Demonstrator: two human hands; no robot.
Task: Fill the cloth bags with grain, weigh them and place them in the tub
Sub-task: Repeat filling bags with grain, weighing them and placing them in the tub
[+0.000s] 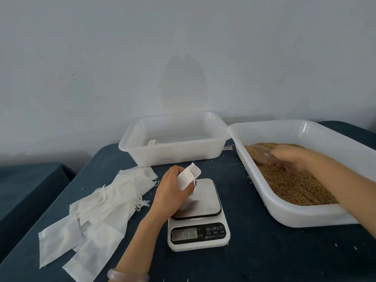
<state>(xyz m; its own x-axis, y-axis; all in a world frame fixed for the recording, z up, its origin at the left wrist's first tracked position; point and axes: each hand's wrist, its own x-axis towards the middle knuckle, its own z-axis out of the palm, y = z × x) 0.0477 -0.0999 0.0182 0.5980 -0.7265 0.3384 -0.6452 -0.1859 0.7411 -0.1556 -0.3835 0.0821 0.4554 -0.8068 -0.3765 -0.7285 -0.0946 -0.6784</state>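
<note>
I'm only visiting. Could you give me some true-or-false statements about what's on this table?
1. The left hand holds a cloth bag over the scale. True.
2. The right hand lies flat on the tablecloth. False: it grips a scoop in the grain.
3. The spare bags lie left of the scale. True.
4. The tub behind the scale is heaped with grain. False: the grain fills the tray on the right.

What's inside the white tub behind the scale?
One small white bag shows at the left inside the tub, behind its front wall. That wall hides the bag's lower part and the near floor.
</note>
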